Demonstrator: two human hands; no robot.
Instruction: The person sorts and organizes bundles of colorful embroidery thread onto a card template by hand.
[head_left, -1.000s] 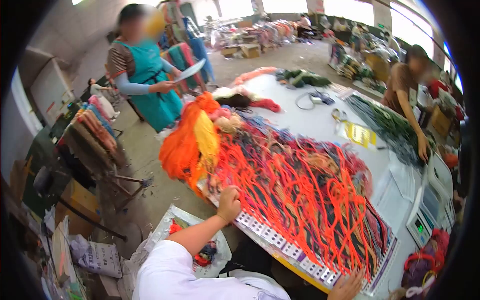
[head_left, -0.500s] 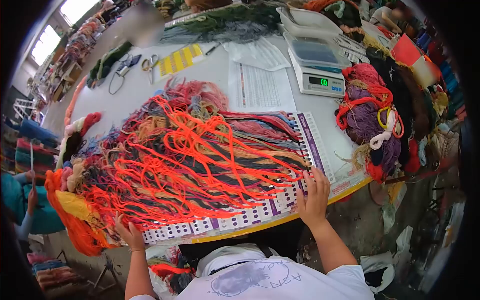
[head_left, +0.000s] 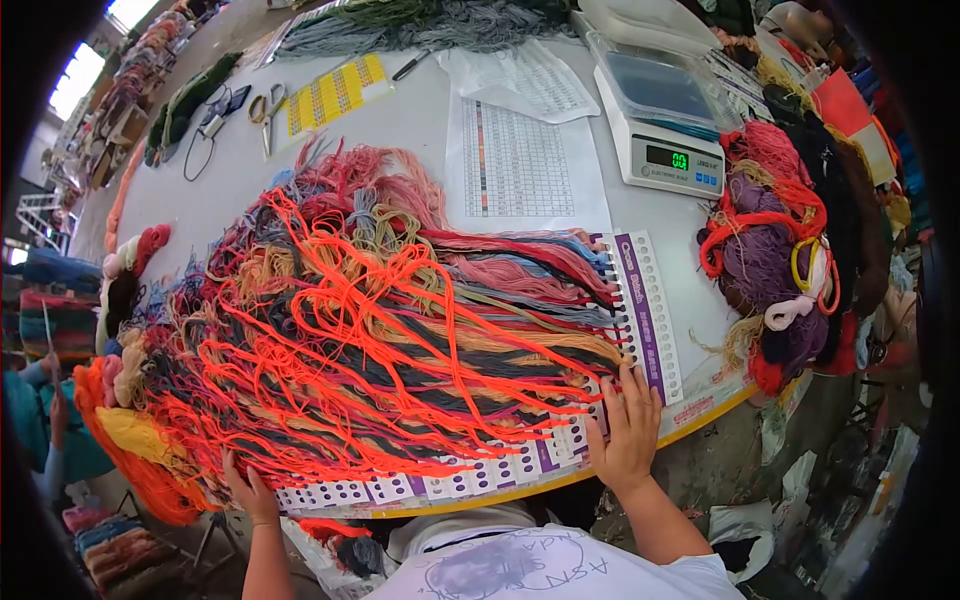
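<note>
A thick spread of embroidery threads (head_left: 420, 330), bright orange on top with black, tan, pink and blue beneath, covers the near side of the table. The threads' right ends are looped through punched white-and-purple thread cards (head_left: 640, 300), which overlap in a row along the front edge. My right hand (head_left: 627, 430) lies with fingers stretched over the card ends and the thread loops at the right. At the lower left, my left hand (head_left: 250, 492) rests against the orange strands near the cards' other end, its fingers extended and partly hidden by thread.
Further back lie scissors (head_left: 266, 118), a yellow label sheet (head_left: 338, 95), a pen (head_left: 410, 66) and a printed chart (head_left: 525, 165). A digital scale (head_left: 660, 150) stands at the back right beside heaped yarn skeins (head_left: 760, 240). Orange yarn (head_left: 150, 480) hangs over the left edge.
The view has shifted, so the table and scale appear slightly displaced. Both hands stay at about the same places on the threads and cards.
</note>
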